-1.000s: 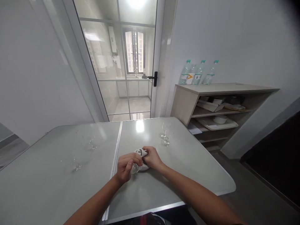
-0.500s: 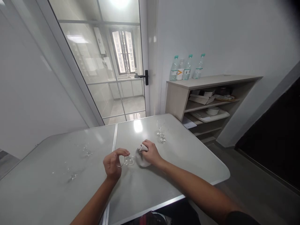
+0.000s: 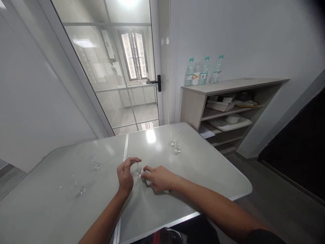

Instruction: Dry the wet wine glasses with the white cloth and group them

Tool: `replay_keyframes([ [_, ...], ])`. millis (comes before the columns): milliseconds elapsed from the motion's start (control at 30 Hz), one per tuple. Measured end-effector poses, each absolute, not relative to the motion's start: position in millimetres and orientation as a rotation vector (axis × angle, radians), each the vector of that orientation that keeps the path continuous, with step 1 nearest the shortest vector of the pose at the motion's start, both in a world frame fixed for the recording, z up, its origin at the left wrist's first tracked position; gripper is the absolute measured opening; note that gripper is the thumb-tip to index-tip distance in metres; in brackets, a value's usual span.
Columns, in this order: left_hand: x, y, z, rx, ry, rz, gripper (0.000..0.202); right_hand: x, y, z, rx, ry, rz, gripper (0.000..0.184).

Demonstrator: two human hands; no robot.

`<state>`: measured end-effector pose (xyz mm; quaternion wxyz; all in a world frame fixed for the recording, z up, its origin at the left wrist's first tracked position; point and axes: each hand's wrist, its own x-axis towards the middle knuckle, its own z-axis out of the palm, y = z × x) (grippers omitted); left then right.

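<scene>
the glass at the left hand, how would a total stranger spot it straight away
On the grey table in front of the glass door, find the light strip dividing it. Just right of that, the left hand curves around a clear glass, with the right hand close beside it. The other glasses are apart from both hands; only this one is between them.

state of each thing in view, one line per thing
Nearest clear stemmed glass: tilted, bowl inside curled left hand
Right hand: fingers bent by that glass's foot, contact unclear
White cloth: mostly hidden under right hand
Right pair of clear stemmed glasses: upright
Left pair of clear stemmed glasses: standing, outlines faint
Three clear plastic bottles: green caps on, upright
White-framed glass door: looks shut
Black lever handle: level
Pale wooden shelf unit: open-fronted
</scene>
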<state>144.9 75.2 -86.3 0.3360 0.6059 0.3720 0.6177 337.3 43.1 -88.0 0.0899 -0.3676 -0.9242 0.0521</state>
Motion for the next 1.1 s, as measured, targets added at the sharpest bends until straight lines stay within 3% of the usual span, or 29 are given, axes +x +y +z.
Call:
replay_keyframes([
  [267, 147, 80, -87, 1.600, 1.030, 1.561, 0.040, 335, 45, -98, -1.098, -2.736, 0.201, 0.079],
  [467, 152, 78, -83, 1.688, 1.025, 1.497, 0.040, 334, 46, -101, -1.111, -2.756, 0.152, 0.068],
  [633, 153, 77, -80, 1.740, 1.130, 1.742, 0.031, 335, 49, -101, -1.199, -2.685, 0.202, 0.059],
  [933, 153, 82, -91, 1.644, 1.276, 1.616, 0.036, 358, 74, -107, -1.900, -2.259, 0.315, 0.057],
  [1100, 157, 79, -93, 1.677, 1.250, 1.551, 0.039, 372, 91, -110, -2.082, -2.094, 0.358, 0.060],
])
